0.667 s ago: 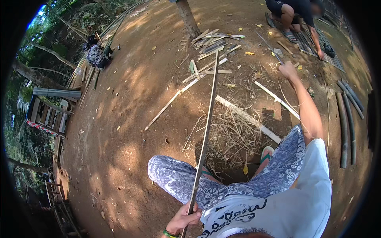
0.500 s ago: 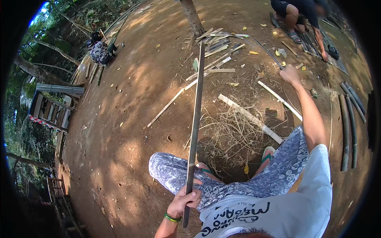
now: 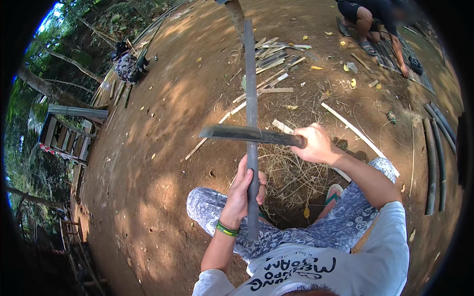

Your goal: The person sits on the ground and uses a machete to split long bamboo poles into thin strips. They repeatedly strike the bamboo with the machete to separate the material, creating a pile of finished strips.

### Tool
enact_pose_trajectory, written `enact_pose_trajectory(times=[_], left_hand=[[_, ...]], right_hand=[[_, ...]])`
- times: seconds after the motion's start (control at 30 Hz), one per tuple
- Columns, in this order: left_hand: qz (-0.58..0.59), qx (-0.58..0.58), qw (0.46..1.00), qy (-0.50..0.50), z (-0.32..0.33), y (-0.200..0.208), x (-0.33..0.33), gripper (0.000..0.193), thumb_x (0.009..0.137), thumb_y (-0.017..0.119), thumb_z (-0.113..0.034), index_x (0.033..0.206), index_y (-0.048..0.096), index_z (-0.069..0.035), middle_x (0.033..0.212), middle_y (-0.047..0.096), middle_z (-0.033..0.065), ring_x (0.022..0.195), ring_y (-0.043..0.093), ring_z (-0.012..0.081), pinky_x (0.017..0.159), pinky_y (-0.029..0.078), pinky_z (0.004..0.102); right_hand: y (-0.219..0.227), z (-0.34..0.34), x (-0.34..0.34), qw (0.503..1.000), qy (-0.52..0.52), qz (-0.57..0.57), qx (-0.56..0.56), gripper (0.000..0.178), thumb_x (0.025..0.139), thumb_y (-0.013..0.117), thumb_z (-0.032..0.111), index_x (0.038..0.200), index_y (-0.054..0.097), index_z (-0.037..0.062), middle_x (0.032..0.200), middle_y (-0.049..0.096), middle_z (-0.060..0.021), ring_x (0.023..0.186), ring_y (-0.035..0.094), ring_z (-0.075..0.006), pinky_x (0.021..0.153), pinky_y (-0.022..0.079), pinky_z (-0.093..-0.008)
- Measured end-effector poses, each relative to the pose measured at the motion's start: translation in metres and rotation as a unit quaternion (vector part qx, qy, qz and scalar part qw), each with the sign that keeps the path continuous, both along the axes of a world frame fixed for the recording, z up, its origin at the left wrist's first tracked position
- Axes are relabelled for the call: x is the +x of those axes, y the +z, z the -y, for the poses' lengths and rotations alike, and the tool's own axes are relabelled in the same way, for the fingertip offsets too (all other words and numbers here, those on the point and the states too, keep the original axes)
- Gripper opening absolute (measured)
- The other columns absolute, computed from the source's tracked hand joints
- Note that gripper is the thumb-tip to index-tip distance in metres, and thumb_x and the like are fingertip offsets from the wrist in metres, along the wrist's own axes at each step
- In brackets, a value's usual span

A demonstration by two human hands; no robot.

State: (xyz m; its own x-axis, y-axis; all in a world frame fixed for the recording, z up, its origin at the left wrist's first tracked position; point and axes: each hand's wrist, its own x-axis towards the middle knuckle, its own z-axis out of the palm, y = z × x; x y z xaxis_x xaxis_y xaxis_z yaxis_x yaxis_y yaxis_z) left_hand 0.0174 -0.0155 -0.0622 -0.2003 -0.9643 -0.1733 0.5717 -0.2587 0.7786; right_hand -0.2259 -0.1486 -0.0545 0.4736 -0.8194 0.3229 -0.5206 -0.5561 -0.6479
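My left hand (image 3: pixel 238 195) is wrapped round the lower part of a long, narrow, dark bamboo strip (image 3: pixel 251 101). The strip stands nearly upright in the picture, its lower end over my patterned trousers. My right hand (image 3: pixel 317 143) grips the handle of a machete (image 3: pixel 232 132), whose dark, broad blade points left. This blade crosses the strip in view, above my left hand; whether the two touch I cannot tell. Below lies a heap of pale, curly shavings (image 3: pixel 291 172) between my feet.
Ahead is a pile of split bamboo pieces (image 3: pixel 276 54) beside a tree trunk (image 3: pixel 235 19). A pale strip (image 3: pixel 353 129) lies right of the shavings. Dark bamboo poles (image 3: pixel 428 167) rest farther right. A crouching person (image 3: pixel 365 19) touches slats at upper right; another person (image 3: pixel 127 67) is far left.
My right hand has come in from the far right with the machete, which now crosses the bamboo strip. My left hand has risen, and the strip has moved up and straightened.
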Motion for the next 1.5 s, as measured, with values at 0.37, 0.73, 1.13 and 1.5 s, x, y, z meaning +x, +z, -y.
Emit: enact_pose_trajectory(times=[0.37, 0.73, 1.13, 1.5], left_hand=[[0.059, -0.017, 0.997, -0.046, 0.003, 0.029, -0.031, 0.055, 0.110, 0.042, -0.032, 0.159, 0.021, -0.016, 0.074, 0.055, 0.0052, 0.041, 0.045, 0.0072, 0.035, 0.037, 0.0206], [0.053, 0.028, 0.998, -0.029, -0.008, 0.027, -0.031, 0.045, 0.111, 0.038, -0.028, 0.154, 0.031, -0.016, 0.071, 0.049, 0.0026, 0.038, 0.039, 0.0064, 0.033, 0.033, 0.0215], [0.020, 0.007, 0.999, -0.044, -0.009, 0.025, -0.033, 0.055, 0.111, 0.036, -0.023, 0.161, 0.015, -0.016, 0.076, 0.055, 0.0091, 0.051, 0.053, 0.0140, 0.046, 0.048, 0.0260], [0.087, 0.054, 0.994, -0.043, 0.012, 0.009, -0.034, 0.042, 0.111, 0.038, -0.026, 0.149, 0.033, -0.010, 0.079, 0.051, 0.0040, 0.044, 0.047, 0.0102, 0.040, 0.040, 0.0216]], right_hand=[[0.003, -0.022, 0.020, 0.985, 0.104, 0.014, -0.136, 0.013, 0.060, 0.068, 0.014, 0.065, 0.058, 0.0066, 0.057, 0.060, -0.0120, 0.050, 0.061, -0.0327, 0.049, 0.045, -0.0431], [0.002, 0.007, 0.006, 0.985, 0.035, -0.022, -0.167, 0.013, 0.062, 0.068, 0.016, 0.068, 0.059, 0.0088, 0.057, 0.060, -0.0107, 0.053, 0.061, -0.0347, 0.052, 0.047, -0.0434], [0.002, -0.002, 0.006, 0.995, -0.003, 0.026, -0.101, 0.016, 0.071, 0.071, 0.018, 0.069, 0.060, 0.0063, 0.056, 0.055, -0.0136, 0.055, 0.061, -0.0339, 0.053, 0.047, -0.0428], [-0.009, -0.022, 0.016, 0.991, 0.072, -0.033, -0.104, 0.016, 0.065, 0.071, 0.018, 0.069, 0.062, 0.0058, 0.061, 0.065, -0.0135, 0.057, 0.066, -0.0360, 0.056, 0.053, -0.0473]])
